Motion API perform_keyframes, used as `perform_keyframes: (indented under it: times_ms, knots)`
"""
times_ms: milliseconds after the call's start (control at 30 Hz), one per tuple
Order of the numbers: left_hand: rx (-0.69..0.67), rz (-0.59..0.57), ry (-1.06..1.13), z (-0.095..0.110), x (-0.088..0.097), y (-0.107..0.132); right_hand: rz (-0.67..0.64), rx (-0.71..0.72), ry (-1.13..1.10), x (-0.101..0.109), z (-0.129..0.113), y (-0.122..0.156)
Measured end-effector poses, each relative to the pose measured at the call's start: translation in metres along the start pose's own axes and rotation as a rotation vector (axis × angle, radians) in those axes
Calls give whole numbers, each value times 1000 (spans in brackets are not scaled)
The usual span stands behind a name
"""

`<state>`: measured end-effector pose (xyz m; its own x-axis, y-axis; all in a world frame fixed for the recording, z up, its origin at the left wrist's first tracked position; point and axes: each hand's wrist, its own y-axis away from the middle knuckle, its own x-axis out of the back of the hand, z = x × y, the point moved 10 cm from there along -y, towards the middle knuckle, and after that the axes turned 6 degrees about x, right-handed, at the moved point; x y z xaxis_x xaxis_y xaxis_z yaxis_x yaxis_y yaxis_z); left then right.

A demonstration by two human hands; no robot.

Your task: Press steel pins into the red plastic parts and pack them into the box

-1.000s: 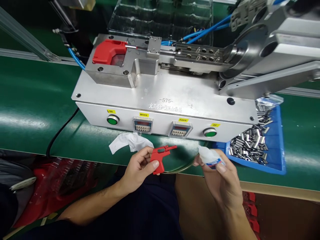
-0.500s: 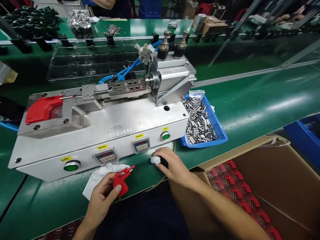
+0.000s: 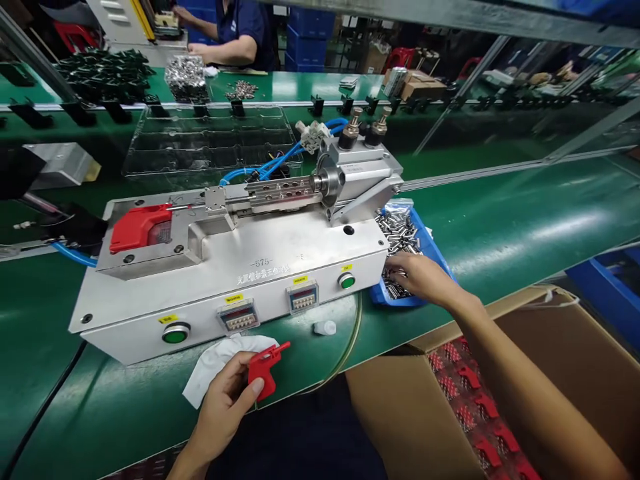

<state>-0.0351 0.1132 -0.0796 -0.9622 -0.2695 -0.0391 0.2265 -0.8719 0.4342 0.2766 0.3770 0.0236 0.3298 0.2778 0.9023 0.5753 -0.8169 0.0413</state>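
Note:
My left hand (image 3: 225,400) is closed round a small red plastic part (image 3: 263,372) at the near edge of the green bench. My right hand (image 3: 417,277) reaches into the blue tray (image 3: 434,257) of small metal tubes (image 3: 397,230); its fingertips are down among the tubes and I cannot see whether they hold one. A small white glue bottle (image 3: 325,327) lies on the bench in front of the metal fixture box (image 3: 225,267). Another red part (image 3: 137,227) sits clamped in the fixture at its left end.
A white cloth (image 3: 213,363) lies under my left hand. An open cardboard box (image 3: 560,373) with several red parts stands at the lower right. A pneumatic cylinder (image 3: 360,170) with blue hoses tops the fixture. Another person (image 3: 235,33) works at the far bench.
My right hand has left the glue bottle lying on the bench and moved right into the blue tray. The view has lifted and turned right. My left hand still holds the red part.

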Motion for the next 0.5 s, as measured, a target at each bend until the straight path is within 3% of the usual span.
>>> perform_keyframes:
  times_ms: [133,267,400,500]
  knots:
    - [-24,-21,50,3,0,0,2,-14,-40,-5,11,-19]
    - [-32,-16,86,1,1,0,42,13,-161,15,-4,-11]
    - [-20,-54,90,-1,1,0,180,-94,-578,42,-11,9]
    - [-7,-91,84,-5,1,-1,233,-150,-830,51,-26,18]
